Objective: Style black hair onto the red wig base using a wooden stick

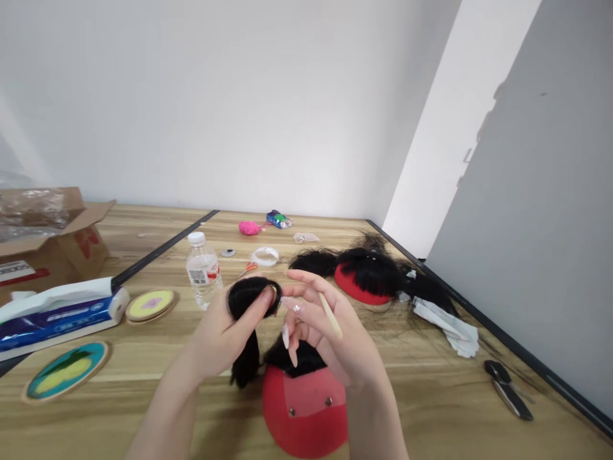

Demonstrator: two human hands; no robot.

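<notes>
My left hand is closed round a coiled bundle of black hair, its thumb pressed on top. A tail of the hair hangs below toward the table. My right hand is just right of the bundle, fingertips near its edge, with a thin pale wooden stick held between its fingers. Below my hands lies a round red piece with two metal studs, a clear patch and black hair at its top. Another red piece with black hair lies farther back on the right.
On the left are a cardboard box, a tissue pack, two embroidery hoops and a water bottle. Scissors, a white ring and pink yarn lie behind. A black-handled tool and white cloth are right.
</notes>
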